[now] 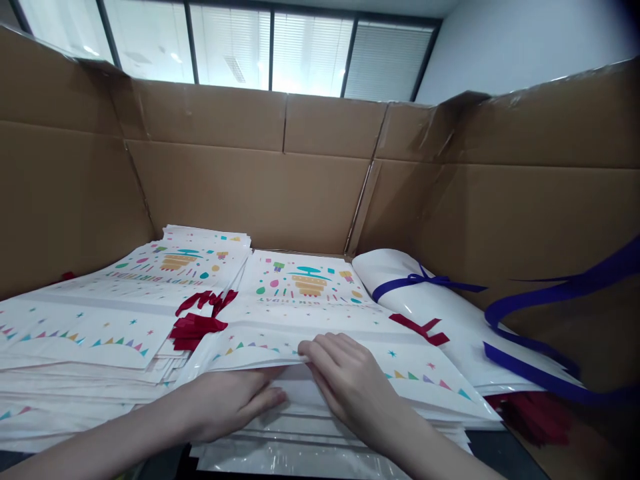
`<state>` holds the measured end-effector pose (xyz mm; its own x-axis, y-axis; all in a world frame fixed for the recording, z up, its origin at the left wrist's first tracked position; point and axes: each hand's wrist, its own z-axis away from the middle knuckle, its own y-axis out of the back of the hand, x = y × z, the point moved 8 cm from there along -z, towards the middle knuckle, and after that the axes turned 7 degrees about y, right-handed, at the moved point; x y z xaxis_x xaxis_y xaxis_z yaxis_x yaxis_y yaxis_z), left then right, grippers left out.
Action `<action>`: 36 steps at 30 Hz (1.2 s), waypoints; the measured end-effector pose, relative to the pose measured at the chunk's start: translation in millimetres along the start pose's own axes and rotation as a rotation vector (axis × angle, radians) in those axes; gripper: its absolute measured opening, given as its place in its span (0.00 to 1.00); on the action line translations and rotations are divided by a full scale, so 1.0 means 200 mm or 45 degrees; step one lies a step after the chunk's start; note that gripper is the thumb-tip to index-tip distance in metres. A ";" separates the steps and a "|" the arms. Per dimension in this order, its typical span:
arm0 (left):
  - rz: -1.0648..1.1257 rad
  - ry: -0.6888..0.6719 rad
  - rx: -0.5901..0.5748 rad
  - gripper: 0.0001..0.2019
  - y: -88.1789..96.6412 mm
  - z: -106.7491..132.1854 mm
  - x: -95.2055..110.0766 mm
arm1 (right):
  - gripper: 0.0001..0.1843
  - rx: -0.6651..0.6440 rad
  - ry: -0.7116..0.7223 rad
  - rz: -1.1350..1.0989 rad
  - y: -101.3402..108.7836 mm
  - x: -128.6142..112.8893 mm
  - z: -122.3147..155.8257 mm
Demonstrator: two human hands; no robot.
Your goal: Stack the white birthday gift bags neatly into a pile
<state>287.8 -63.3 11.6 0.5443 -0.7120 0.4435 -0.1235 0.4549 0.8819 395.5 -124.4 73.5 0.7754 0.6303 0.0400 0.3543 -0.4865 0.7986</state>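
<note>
In the head view, a white birthday gift bag (305, 320) printed with a cake, stars and bunting lies on top of a stack. My right hand (345, 380) pinches its near edge, thumb underneath and fingers on top. Under that raised edge reaches my left hand (235, 400), its fingers stretched out and partly hidden by the bag. The left thumb shows, apart from the fingers, in front of the stack. Red ribbon (425, 329) lies at the bag's right side, and a red ribbon bunch (197, 328) at its left.
A second stack of printed bags (100, 320) fills the left. At the right lies a rolled white bundle (400, 277) tied with blue ribbon (555, 300). Dark red ribbon (537, 417) sits below it. Tall cardboard walls (240, 180) enclose the back and sides.
</note>
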 end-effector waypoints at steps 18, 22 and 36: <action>0.181 -0.168 0.127 0.19 0.04 -0.04 0.04 | 0.02 -0.210 0.139 0.090 -0.19 -0.15 0.05; 0.160 -0.273 0.135 0.21 0.04 -0.06 0.05 | 0.06 -0.246 0.070 0.024 -0.19 -0.13 0.06; 0.094 -0.234 0.126 0.24 0.04 0.01 0.04 | 0.06 -0.186 0.099 0.080 -0.14 -0.14 0.11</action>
<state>289.2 -66.5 22.8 0.3713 -0.7684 0.5213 -0.2431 0.4614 0.8533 374.5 -142.2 37.7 0.7489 0.6490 0.1342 0.2223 -0.4368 0.8717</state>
